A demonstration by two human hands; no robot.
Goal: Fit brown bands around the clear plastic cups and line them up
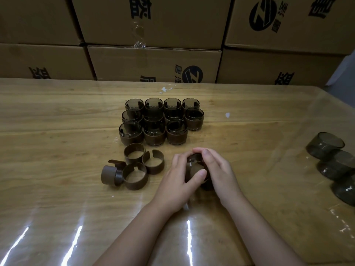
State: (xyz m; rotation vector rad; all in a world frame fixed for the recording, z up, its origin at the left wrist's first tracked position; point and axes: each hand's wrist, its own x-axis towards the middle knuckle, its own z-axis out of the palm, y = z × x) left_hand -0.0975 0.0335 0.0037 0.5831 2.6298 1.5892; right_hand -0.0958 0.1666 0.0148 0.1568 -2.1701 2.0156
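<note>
Here, on the wooden table [57,131], a few loose brown ring-shaped bands [135,175] sit in a little bunch just to the left of the left hand [178,175]. Most of the rings stand up. One lies on its side at the far left of the bunch.

Past the fingers of both hands, a bit to the left, small clear plastic cups with brown bands round them [154,134] stand close together in three rows. The back two rows have four cups each. The front row, the one nearest the hands, has three.

The left hand curls round the left side of one small dark clear plastic cup [196,160]. Its thumb lies across the front. A brown band [193,171] shows on this cup between the two hands. How far on it sits cannot be told, since the fingers hide most of it. The right hand [217,167] curls round the right side of the same cup, and its fingertips meet the left hand's fingertips over the top.

Far to the right of the right hand, near the table's edge, three clear smoky cups with no bands [324,145] lie close together in a line.

Behind the table, past all the cups, big brown cardboard boxes [153,22] with black print are piled up like a wall.
</note>
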